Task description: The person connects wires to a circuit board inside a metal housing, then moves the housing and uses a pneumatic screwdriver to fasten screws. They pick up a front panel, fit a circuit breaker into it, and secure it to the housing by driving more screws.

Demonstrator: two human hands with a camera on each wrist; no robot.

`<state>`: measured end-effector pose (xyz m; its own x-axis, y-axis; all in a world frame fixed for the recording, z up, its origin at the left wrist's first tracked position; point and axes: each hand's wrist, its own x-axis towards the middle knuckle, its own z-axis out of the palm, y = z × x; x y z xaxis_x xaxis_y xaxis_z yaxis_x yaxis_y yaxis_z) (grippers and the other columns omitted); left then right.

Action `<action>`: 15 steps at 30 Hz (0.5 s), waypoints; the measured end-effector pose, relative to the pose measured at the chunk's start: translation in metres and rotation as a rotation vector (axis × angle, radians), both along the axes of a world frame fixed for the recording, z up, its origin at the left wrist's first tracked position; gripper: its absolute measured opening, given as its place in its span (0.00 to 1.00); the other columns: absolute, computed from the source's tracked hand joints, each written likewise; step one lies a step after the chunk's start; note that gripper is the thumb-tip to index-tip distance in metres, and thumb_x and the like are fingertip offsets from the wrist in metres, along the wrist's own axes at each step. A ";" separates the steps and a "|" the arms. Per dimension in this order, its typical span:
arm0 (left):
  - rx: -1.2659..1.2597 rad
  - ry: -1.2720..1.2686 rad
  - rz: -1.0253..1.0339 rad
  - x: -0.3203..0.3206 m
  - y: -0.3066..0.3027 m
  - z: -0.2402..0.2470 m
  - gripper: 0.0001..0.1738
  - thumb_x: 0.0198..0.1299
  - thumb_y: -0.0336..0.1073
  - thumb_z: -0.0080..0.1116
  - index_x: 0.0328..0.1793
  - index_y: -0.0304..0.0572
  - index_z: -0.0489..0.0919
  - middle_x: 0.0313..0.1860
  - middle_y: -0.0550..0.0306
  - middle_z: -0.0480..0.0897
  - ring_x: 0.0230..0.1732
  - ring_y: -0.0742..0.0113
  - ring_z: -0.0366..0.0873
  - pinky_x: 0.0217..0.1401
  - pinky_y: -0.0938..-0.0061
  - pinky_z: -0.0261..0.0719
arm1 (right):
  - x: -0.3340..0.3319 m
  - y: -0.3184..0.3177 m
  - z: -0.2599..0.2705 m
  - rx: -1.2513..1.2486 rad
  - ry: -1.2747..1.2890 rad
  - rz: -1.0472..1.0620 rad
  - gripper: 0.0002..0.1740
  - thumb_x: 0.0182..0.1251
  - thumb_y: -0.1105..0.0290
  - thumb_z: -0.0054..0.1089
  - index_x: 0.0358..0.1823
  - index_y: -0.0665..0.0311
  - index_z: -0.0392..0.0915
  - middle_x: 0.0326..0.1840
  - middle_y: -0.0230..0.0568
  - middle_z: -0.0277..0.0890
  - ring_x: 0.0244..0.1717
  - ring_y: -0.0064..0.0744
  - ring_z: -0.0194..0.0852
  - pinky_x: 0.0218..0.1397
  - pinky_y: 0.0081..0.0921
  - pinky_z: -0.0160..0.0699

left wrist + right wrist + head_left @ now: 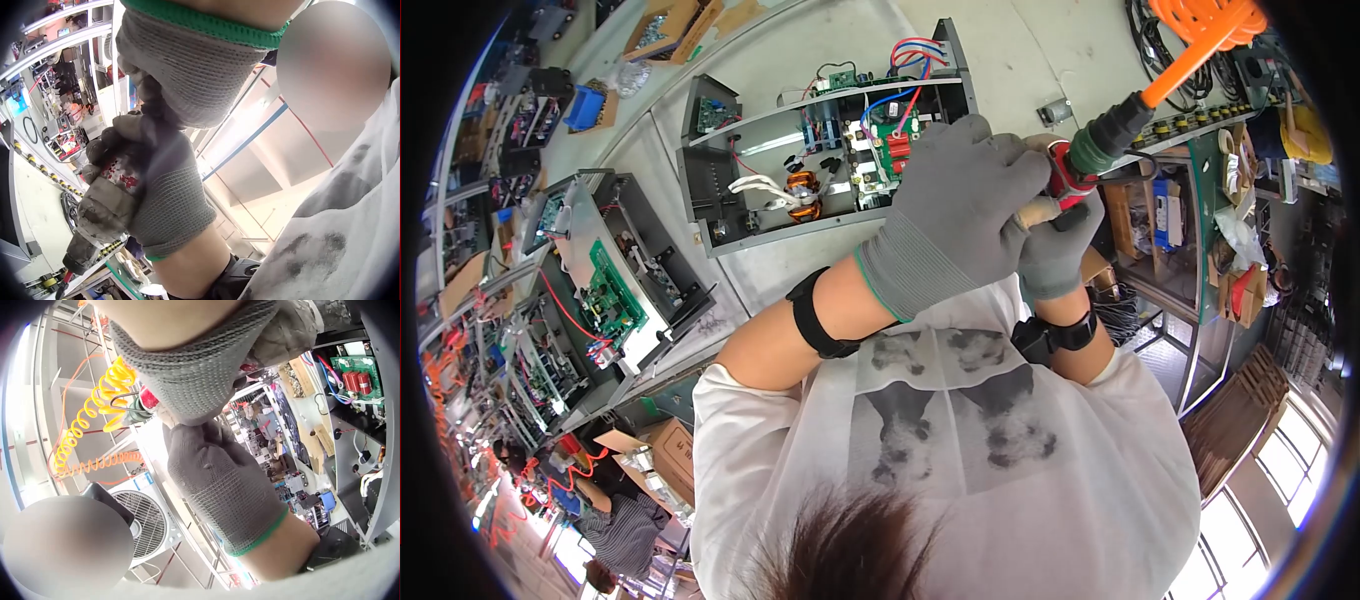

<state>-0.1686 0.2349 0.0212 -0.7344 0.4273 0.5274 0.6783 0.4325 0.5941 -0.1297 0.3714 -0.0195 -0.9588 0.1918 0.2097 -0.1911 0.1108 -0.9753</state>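
Note:
In the head view my right hand (1060, 250), in a grey knit glove, grips a tape-wrapped air screwdriver (106, 209). Its dark nose angles down to the lower left in the left wrist view. A red collar (1068, 180) and a green-and-black connector (1100, 140) join it to an orange coiled hose (1190, 70). My left hand (960, 205), also gloved, is curled round the rear of the tool by the red collar, close against the right hand. Both hands are held above the bench's near edge. An opened metal chassis (765, 235) with a green circuit board (895, 150), wires and a copper coil lies beside the left hand.
Another opened chassis with a green board (610, 290) stands to the left. Cardboard boxes of small parts (665, 30) and a blue bin (585, 108) sit at the back left. A shelf unit (1190, 250) stands right of the bench. Another person (620, 535) is at the lower left.

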 end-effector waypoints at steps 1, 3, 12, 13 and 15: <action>-0.008 0.003 0.003 0.000 0.000 0.000 0.15 0.53 0.45 0.61 0.30 0.42 0.74 0.23 0.54 0.71 0.25 0.54 0.66 0.27 0.63 0.60 | -0.001 0.000 -0.002 -0.031 0.019 0.004 0.23 0.51 0.75 0.67 0.49 0.70 0.71 0.44 0.38 0.77 0.43 0.24 0.75 0.49 0.23 0.75; -0.028 0.000 -0.010 0.000 0.001 -0.001 0.14 0.51 0.44 0.62 0.29 0.42 0.74 0.22 0.54 0.71 0.25 0.54 0.66 0.27 0.63 0.61 | 0.001 -0.001 -0.001 -0.078 -0.001 -0.013 0.22 0.51 0.75 0.67 0.48 0.70 0.72 0.44 0.37 0.76 0.43 0.23 0.75 0.48 0.22 0.74; 0.068 -0.017 0.011 0.005 0.010 -0.007 0.14 0.46 0.42 0.65 0.28 0.43 0.74 0.22 0.56 0.71 0.24 0.58 0.66 0.26 0.64 0.62 | 0.006 0.010 -0.018 -0.322 -0.142 -0.019 0.21 0.49 0.81 0.63 0.48 0.71 0.71 0.44 0.36 0.75 0.43 0.23 0.73 0.48 0.23 0.74; 0.073 -0.036 0.018 0.005 0.011 -0.008 0.14 0.46 0.42 0.65 0.29 0.43 0.75 0.23 0.56 0.70 0.25 0.57 0.66 0.27 0.65 0.62 | 0.007 0.012 -0.023 -0.459 -0.160 -0.035 0.21 0.49 0.84 0.61 0.48 0.71 0.71 0.45 0.38 0.75 0.44 0.24 0.73 0.49 0.23 0.75; 0.079 -0.057 0.021 0.005 0.012 -0.014 0.14 0.46 0.42 0.65 0.30 0.42 0.75 0.23 0.55 0.70 0.25 0.56 0.66 0.27 0.65 0.63 | 0.007 0.012 -0.024 -0.345 -0.108 -0.030 0.21 0.50 0.85 0.60 0.48 0.71 0.71 0.45 0.38 0.75 0.43 0.23 0.74 0.47 0.23 0.75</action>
